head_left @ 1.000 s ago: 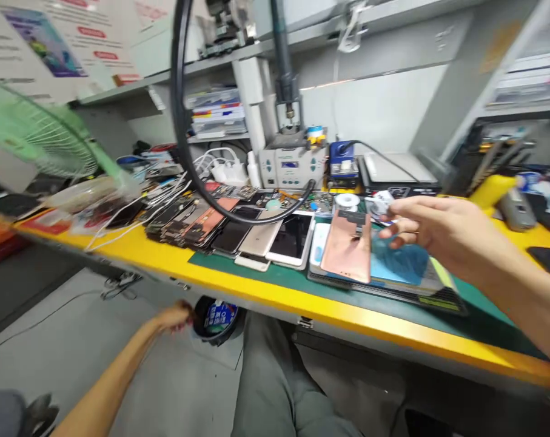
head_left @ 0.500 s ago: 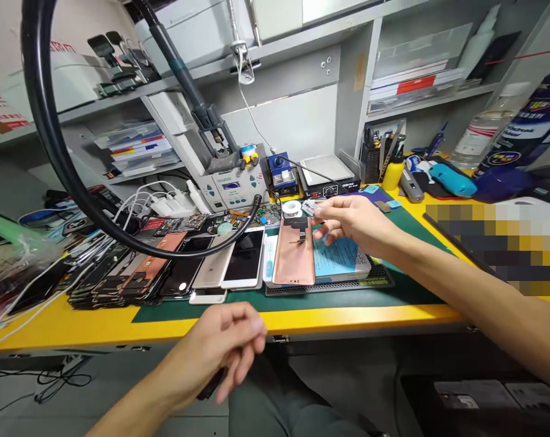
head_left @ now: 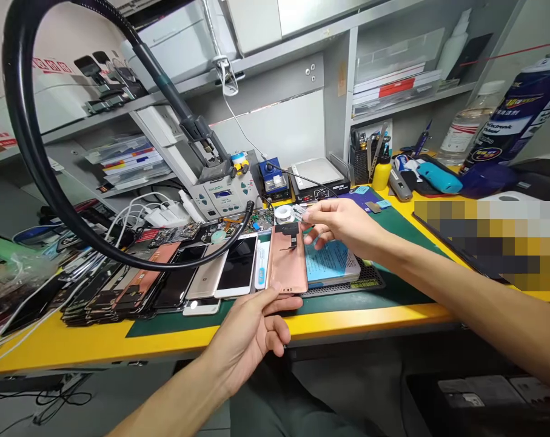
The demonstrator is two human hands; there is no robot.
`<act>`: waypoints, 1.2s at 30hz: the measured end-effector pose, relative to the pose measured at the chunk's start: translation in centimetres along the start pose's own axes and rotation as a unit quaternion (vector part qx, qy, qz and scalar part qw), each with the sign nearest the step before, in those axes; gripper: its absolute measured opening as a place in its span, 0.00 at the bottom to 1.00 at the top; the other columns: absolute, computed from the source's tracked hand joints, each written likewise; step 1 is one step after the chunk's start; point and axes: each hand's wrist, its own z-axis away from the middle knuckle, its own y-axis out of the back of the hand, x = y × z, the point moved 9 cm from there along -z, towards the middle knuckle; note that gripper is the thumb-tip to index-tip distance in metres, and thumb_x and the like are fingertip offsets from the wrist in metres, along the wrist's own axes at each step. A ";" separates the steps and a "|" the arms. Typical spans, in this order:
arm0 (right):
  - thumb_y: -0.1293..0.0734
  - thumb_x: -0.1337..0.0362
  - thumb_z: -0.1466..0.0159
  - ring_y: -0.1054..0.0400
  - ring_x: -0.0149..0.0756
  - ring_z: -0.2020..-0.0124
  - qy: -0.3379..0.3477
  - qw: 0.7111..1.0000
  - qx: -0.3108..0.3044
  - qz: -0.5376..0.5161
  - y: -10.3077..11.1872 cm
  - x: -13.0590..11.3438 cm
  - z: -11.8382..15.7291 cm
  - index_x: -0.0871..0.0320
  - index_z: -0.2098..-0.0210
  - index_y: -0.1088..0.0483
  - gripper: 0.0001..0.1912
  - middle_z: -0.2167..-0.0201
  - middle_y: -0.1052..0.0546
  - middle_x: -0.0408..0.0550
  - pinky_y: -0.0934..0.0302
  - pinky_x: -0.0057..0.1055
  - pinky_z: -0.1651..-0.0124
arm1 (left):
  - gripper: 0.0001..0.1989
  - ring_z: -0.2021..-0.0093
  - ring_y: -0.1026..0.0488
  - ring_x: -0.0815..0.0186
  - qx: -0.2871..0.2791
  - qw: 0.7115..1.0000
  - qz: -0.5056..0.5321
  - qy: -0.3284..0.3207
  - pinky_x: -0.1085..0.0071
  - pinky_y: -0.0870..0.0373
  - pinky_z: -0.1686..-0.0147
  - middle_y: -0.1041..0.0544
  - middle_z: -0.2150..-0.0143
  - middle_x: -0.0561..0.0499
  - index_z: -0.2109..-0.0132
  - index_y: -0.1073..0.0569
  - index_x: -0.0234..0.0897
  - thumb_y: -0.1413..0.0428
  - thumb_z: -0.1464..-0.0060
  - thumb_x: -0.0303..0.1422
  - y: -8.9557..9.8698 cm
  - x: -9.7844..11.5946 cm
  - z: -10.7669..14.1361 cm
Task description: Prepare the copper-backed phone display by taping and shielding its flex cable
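A rose-gold phone panel (head_left: 287, 264) with a black flex piece near its top leans over a white-and-blue box (head_left: 332, 267) on the green mat. My left hand (head_left: 261, 328) pinches the panel's lower edge between thumb and index finger, the other fingers curled below. At the panel's top right corner, my right hand (head_left: 333, 224) holds a thin metal blade (head_left: 298, 212) between thumb and fingertips. Just left of the panel lie a white-framed phone (head_left: 237, 265) and a gold phone (head_left: 206, 276).
Stacked phone parts (head_left: 133, 273) fill the left side. A thick black flexible tube (head_left: 97, 243) arches over them. Behind are a rework station (head_left: 224, 194), a solder spool (head_left: 283, 213) and a hot plate (head_left: 318, 173). Bottles and a spray can (head_left: 511, 115) stand at right.
My left hand has moved up and right from in front of the table and taken hold of the panel's lower edge. My right hand still holds the blade. The view has shifted slightly.
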 end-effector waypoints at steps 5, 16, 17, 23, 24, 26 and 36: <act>0.30 0.67 0.41 0.27 0.35 0.78 0.012 1.000 0.014 -0.012 0.2 -0.2 0.0 0.63 0.74 0.27 0.06 0.72 0.23 0.53 0.34 0.27 0.80 | 0.16 0.85 0.30 0.71 0.001 0.995 -0.061 -0.075 0.78 0.32 0.85 0.22 0.78 0.44 0.60 0.24 0.25 0.45 0.39 0.38 0.1 0.6 1.4; 0.27 0.67 0.47 0.27 0.40 0.60 0.045 0.996 -0.009 -0.073 2.3 -2.2 -0.6 0.60 0.75 0.25 0.04 0.68 0.22 0.50 0.29 0.31 0.59 | 0.17 0.81 0.27 0.67 -0.097 0.944 -0.252 -0.188 0.74 0.29 0.78 0.22 0.79 0.44 0.66 0.25 0.29 0.47 0.39 0.41 1.9 5.5 4.1; 0.27 0.66 0.47 0.27 0.38 0.63 0.021 0.996 -0.042 -0.073 1.6 -2.0 -0.5 0.60 0.75 0.26 0.04 0.69 0.22 0.50 0.29 0.31 0.61 | 0.17 0.80 0.27 0.67 -0.111 0.938 -0.265 -0.192 0.73 0.28 0.78 0.21 0.78 0.45 0.66 0.25 0.30 0.47 0.39 0.41 2.0 5.7 4.2; 0.27 0.66 0.47 0.30 0.33 0.78 -0.062 0.979 -0.190 -0.030 -1.8 -0.6 1.2 0.61 0.74 0.26 0.05 0.79 0.26 0.44 0.32 0.30 0.74 | 0.16 0.78 0.24 0.65 -0.144 0.920 -0.302 -0.203 0.71 0.26 0.77 0.20 0.75 0.45 0.67 0.24 0.31 0.47 0.38 0.40 2.3 6.5 4.0; 0.27 0.66 0.47 0.29 0.34 0.78 -0.064 0.977 -0.201 -0.019 -2.1 -0.5 1.3 0.62 0.73 0.26 0.05 0.77 0.25 0.45 0.31 0.31 0.74 | 0.16 0.77 0.24 0.64 -0.127 0.924 -0.296 -0.205 0.71 0.25 0.76 0.20 0.75 0.45 0.68 0.24 0.31 0.46 0.38 0.40 2.4 6.9 3.8; 0.26 0.65 0.46 0.28 0.34 0.76 -0.060 0.976 -0.210 0.003 -2.2 -0.2 1.4 0.62 0.72 0.24 0.06 0.75 0.23 0.46 0.30 0.31 0.73 | 0.16 0.77 0.23 0.63 -0.073 0.937 -0.266 -0.213 0.70 0.25 0.77 0.22 0.76 0.46 0.70 0.25 0.31 0.44 0.40 0.40 3.1 8.0 3.2; 0.26 0.63 0.45 0.31 0.27 0.79 -0.015 0.980 -0.179 0.091 -1.7 -0.6 1.2 0.62 0.72 0.23 0.07 0.75 0.26 0.42 0.33 0.26 0.72 | 0.12 0.75 0.24 0.64 0.020 0.944 -0.186 -0.272 0.74 0.28 0.84 0.31 0.75 0.56 0.66 0.31 0.36 0.44 0.42 0.40 4.2 11.3 0.6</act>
